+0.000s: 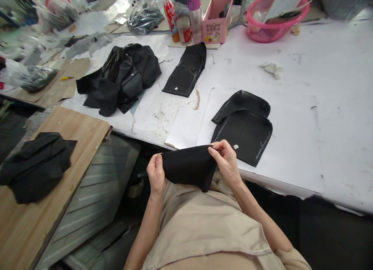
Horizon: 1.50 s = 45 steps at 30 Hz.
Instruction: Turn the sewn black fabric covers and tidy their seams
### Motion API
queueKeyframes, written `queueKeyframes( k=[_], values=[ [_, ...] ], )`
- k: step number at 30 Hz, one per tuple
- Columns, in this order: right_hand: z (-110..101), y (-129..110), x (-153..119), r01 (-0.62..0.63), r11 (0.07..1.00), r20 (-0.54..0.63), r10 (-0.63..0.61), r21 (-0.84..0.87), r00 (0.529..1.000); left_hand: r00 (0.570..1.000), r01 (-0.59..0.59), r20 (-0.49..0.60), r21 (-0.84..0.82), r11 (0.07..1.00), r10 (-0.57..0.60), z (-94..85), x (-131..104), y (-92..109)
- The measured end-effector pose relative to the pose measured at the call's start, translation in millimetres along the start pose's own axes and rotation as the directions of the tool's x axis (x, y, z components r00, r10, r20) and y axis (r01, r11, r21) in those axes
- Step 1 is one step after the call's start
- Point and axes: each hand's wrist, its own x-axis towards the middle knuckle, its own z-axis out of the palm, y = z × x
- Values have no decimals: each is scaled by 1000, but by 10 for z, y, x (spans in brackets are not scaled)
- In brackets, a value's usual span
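Clerk: Head view. Where is the piece in hand?

Inspector: The black sheet [188, 167] is at the lower centre of the frame, held up before the near edge of the desk [297, 145]. It is stretched between both hands, its lower part hanging loose.

Clerk: State of the fingers?

Inspector: Left hand [156, 173]: fingers closed, pinching the sheet's upper left corner. Right hand [227, 159]: thumb and fingers closed on its upper right corner.

Clerk: What lies about it?

Inspector: Right of centre, the front panel [246, 132] partly overlaps the back panel [253, 101]; both are black with curved outlines. The long panel [185, 72] lies at upper centre. Each rests on the desk, and pale marks show along some edges. The large heap [125, 77] is crumpled at upper left; the small heap [37, 165] lies on the wooden board [84, 126] at left.

Clerk: How far along?

Inspector: In my judgement, the three panels are shaped and set down. The held sheet looks plain and limp by comparison, so I rate it less advanced. Both heaps remain unsorted. Whether any panel is fully finished, I cannot tell.
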Motion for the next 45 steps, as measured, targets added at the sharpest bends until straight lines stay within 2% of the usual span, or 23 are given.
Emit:
queueKeyframes(
  k=[4,7,9,11,13,15,17,18,19,23,25,28,31,38,41,45],
  values=[
    [4,-31,-16,11,1000,23,-11,-13,1000,1000,-26,-13,66,997,26,-15,13,-52],
    [-2,-68,-25,47,998,57,-45,-48,997,997,-59,51,144,988,53,-52,44,-93],
    [-6,-110,-35,88,991,100,-78,-101,992,990,-117,101,229,966,96,-76,60,-82],
    [2,-157,-45,129,978,165,-101,-167,981,967,-243,160,336,910,199,-77,55,-16],
    [32,-196,-53,165,961,244,-109,-223,964,904,-425,245,415,804,351,-35,21,98],
    [82,-217,-57,207,943,321,-117,-262,940,802,-593,370,410,693,468,53,-36,225],
    [136,-219,-57,247,928,389,-126,-280,913,718,-676,492,326,660,492,171,-98,321],
    [156,-215,-56,262,923,412,-130,-283,902,700,-677,531,279,681,479,230,-127,351],
    [166,-211,-54,272,919,427,-132,-284,894,700,-655,548,239,717,457,284,-152,370],
    [116,-193,-43,274,910,447,-114,-312,887,796,-446,514,139,884,320,402,-216,402],
    [67,-186,-46,261,906,452,-89,-333,887,821,-330,520,92,940,237,410,-234,427],
    [24,-165,-67,243,912,436,-81,-331,896,848,-183,513,55,982,129,400,-249,471],
    [28,-127,-97,236,917,409,-90,-322,908,876,-90,478,50,995,55,393,-254,489],
    [50,-33,-124,356,889,408,-223,-287,885,853,189,499,-27,982,-150,466,-278,485],
    [36,-19,-113,403,866,426,-258,-295,867,836,233,521,-53,971,-172,490,-284,469],
    [18,1,-101,422,857,445,-268,-295,854,818,240,541,-10,971,-196,489,-279,426]
  ],
)
